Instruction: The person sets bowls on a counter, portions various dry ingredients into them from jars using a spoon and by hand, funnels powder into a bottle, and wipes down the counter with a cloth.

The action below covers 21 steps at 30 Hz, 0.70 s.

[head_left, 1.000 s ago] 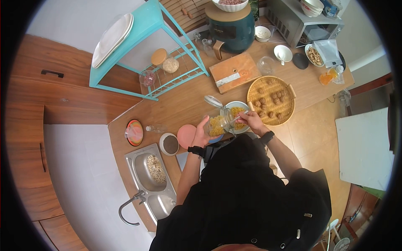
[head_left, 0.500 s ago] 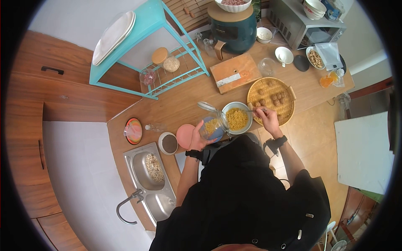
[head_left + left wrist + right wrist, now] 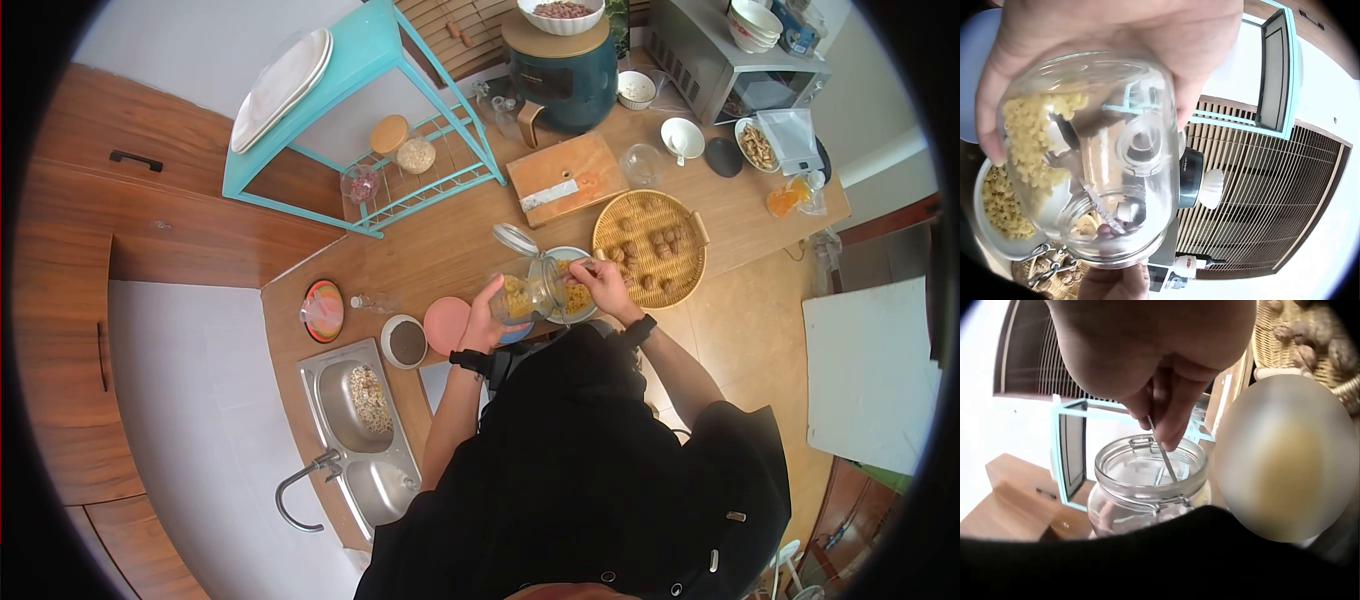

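My left hand (image 3: 484, 318) grips a glass clip-top jar (image 3: 1104, 150), tipped on its side with macaroni (image 3: 1032, 137) along its lower wall. The jar's hinged lid (image 3: 515, 238) hangs open. My right hand (image 3: 602, 288) pinches the thin handle of a metal fork (image 3: 1099, 206) at the jar's mouth. Through the glass in the left wrist view, the fork's head lies inside next to the macaroni. A white bowl (image 3: 1027, 249) of macaroni stands right by the jar, partly hidden by my right hand in the head view.
A wicker tray (image 3: 606, 212) of walnuts sits to the right, with a wooden board (image 3: 585, 165) behind. Left are a pink plate (image 3: 446, 324), a bowl of dark grains (image 3: 407, 342) and the sink (image 3: 345, 440). A turquoise rack (image 3: 345, 75) stands at the back left.
Half a second ago my right hand was farther right, over the bowl's edge; now it is at the jar's mouth with the fork inside. The jar has shifted slightly right, over the bowl.
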Tool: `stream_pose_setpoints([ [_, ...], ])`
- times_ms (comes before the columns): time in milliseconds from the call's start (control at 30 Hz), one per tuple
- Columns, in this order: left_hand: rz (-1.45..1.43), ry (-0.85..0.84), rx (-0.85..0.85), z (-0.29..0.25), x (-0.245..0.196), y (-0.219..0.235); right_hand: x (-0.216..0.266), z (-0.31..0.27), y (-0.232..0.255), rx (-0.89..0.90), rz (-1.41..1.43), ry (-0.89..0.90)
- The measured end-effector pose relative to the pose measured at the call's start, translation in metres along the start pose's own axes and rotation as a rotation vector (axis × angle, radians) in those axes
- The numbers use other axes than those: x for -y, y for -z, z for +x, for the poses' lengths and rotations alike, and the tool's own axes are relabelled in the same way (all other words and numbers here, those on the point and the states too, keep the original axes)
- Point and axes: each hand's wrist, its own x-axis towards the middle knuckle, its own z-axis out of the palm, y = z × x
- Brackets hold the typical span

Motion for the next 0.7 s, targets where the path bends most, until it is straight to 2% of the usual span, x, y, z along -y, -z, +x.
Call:
stream_pose_setpoints([
  [67,-0.001,0.018,0.031,0.004,-0.002,0.003,-0.010,0.003,0.002,0.020,0.213,-0.178],
  [100,-0.001,0.040,0.062,0.006,-0.002,0.004,-0.016,0.001,0.004,0.018,0.213,-0.177],
  [167,0.006,0.039,0.052,0.006,-0.001,0.002,-0.013,-0.001,0.004,0.012,0.348,-0.370],
  [267,-0.002,0.043,0.016,0.004,0.003,0.004,-0.009,-0.004,0.011,-0.049,0.461,-0.426],
  [500,-0.043,0.058,-0.073,0.004,0.011,0.013,0.011,-0.007,0.048,-0.184,0.472,-0.322],
  [633,-0.038,0.061,-0.121,0.005,0.012,0.017,0.002,-0.010,0.074,-0.242,0.296,-0.250],
  [700,-0.045,0.067,-0.122,0.010,0.014,0.024,0.006,-0.016,0.074,-0.215,0.070,-0.024],
])
